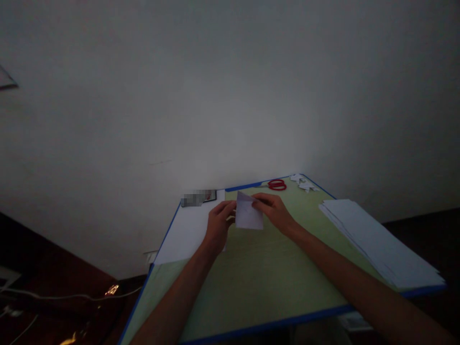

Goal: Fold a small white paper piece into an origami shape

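Note:
A small folded piece of white paper [249, 216] is held up above the middle of the table, its upper edge slanting. My right hand [271, 207] pinches its upper right side between thumb and fingers. On the other side, my left hand [220, 220] has its bent fingers at the paper's left edge, closed on it as far as I can see; some of the fingertips are hidden. Beneath my left wrist lies a flat white sheet [183, 237]. Beyond the hands rests a pair of scissors [276, 185] with red handles.
A phone [210, 195] lies at the back left. Small folded paper pieces [304, 183] are at the far right corner, and a stack of white paper [377, 244] lies along the right. The pale green table [266, 282] has blue edges and meets a wall [230, 105].

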Demonstrator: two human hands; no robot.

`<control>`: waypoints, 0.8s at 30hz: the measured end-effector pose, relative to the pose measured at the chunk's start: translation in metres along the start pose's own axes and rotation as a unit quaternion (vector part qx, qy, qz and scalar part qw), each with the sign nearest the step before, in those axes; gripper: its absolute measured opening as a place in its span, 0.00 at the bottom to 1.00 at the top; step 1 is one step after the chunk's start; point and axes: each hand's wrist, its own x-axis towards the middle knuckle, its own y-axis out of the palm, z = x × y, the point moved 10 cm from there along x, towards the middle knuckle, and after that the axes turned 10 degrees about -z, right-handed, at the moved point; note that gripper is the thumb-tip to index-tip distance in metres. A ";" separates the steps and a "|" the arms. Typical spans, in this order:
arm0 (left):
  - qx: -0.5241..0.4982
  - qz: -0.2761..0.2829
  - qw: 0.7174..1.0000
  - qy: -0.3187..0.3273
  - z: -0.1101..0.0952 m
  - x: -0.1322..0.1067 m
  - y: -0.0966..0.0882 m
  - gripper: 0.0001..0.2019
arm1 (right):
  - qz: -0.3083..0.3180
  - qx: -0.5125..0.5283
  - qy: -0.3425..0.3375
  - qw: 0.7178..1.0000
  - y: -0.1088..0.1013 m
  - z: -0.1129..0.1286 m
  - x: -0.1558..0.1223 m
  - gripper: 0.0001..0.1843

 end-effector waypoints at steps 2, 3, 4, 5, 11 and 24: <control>-0.013 0.019 0.999 -0.030 0.002 -0.003 0.006 0.14 | -0.008 -0.003 0.004 1.000 -0.003 0.001 0.001 0.11; -0.017 0.024 0.999 -0.042 0.003 -0.004 0.008 0.14 | -0.010 -0.008 0.005 1.000 -0.004 0.002 0.001 0.11; -0.019 0.026 0.998 -0.050 0.003 -0.005 0.009 0.13 | -0.012 -0.015 0.004 1.000 -0.004 0.003 0.002 0.11; -0.022 0.027 0.998 -0.055 0.003 -0.006 0.009 0.13 | -0.013 -0.023 0.002 1.000 -0.005 0.003 0.002 0.12; -0.049 0.034 0.995 -0.079 0.007 -0.006 0.010 0.10 | -0.015 -0.033 -0.007 0.999 -0.003 0.006 0.002 0.12; -0.036 0.033 0.996 -0.075 0.011 -0.005 0.010 0.11 | -0.025 -0.040 -0.016 0.999 -0.007 0.005 0.002 0.13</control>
